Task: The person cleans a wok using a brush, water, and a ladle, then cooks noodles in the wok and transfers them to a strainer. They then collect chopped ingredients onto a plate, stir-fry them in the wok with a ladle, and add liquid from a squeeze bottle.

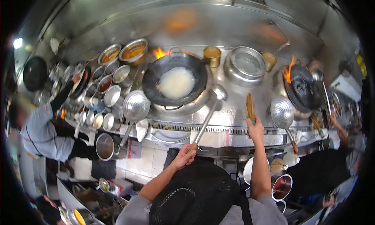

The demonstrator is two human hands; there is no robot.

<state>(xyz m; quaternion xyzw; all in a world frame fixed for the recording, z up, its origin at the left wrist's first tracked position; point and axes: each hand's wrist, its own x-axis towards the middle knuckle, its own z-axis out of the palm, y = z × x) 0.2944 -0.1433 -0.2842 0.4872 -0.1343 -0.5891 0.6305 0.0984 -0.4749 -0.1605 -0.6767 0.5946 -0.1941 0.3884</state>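
Note:
My left hand [183,158] is closed round the wooden handle end of a long metal ladle [208,117]. The ladle's bowl is over the steel counter, just right of a black wok [150,86]. Whitish liquid [176,83] lies in that wok, and flames show behind it. In my right hand [256,129] is a bamboo wok brush [250,104], its bristles pointing up and away from me above the counter. A perforated strainer [136,106] rests left of the wok. Another strainer [282,111] lies to the right of my right hand.
A wide steel pot [230,65] stands on the counter [222,117]. At left, seasoning bowls crowd beside oil basins [133,52]. A second wok [302,88] sits by open flame at right. Co-workers stand left [47,131] and right [351,158]. A drain grate [187,127] edges the stove.

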